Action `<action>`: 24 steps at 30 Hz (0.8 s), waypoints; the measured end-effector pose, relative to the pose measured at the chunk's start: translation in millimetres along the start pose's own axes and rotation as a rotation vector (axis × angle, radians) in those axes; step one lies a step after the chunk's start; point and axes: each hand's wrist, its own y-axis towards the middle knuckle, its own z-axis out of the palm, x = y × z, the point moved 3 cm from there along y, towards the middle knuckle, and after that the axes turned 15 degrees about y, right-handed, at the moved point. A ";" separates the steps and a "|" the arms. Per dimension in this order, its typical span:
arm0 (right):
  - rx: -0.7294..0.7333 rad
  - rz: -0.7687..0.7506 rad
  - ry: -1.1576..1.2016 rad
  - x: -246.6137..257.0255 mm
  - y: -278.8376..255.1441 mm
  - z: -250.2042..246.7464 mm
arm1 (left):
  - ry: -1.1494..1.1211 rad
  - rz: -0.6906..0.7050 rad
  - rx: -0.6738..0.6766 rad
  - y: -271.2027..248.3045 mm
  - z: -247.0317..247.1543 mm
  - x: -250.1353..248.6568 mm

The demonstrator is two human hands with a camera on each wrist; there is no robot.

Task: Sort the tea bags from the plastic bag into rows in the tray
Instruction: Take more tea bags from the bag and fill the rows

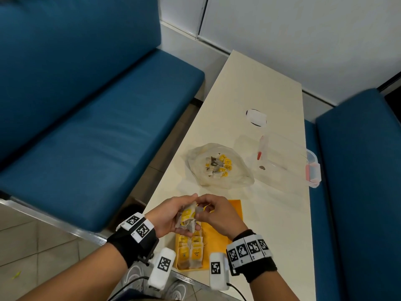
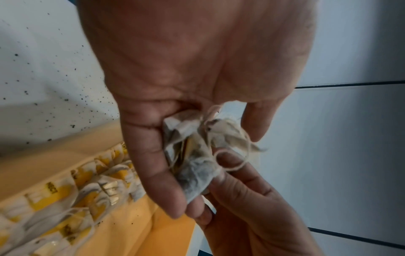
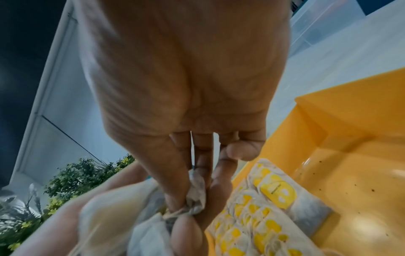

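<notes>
Both hands meet above the yellow tray (image 1: 233,210): left hand (image 1: 171,216) cups a clump of tea bags (image 1: 188,217), right hand (image 1: 213,213) pinches one bag's corner.

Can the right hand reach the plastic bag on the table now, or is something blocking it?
Probably not at once. The path to the plastic bag looks free across the table, but the right hand is pinching a tea bag in the bunch that the left hand holds.

No legible text on the tea bags (image 2: 65,199); tag print is blurred.
</notes>
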 end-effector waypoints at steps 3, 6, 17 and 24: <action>-0.019 0.019 0.039 -3.6 0.6 -3.5 | 0.027 0.027 -0.017 -0.4 -2.2 2.5; -0.063 0.034 0.068 -5.0 -1.1 -8.3 | 0.035 0.061 -0.044 -1.4 -4.6 3.3; -0.064 0.101 0.152 -13.7 -11.7 -11.1 | -0.019 0.058 -0.207 -0.4 -8.3 7.7; -0.093 0.071 0.281 -20.0 -17.2 -2.8 | 0.117 0.145 -0.304 -1.0 -9.6 10.2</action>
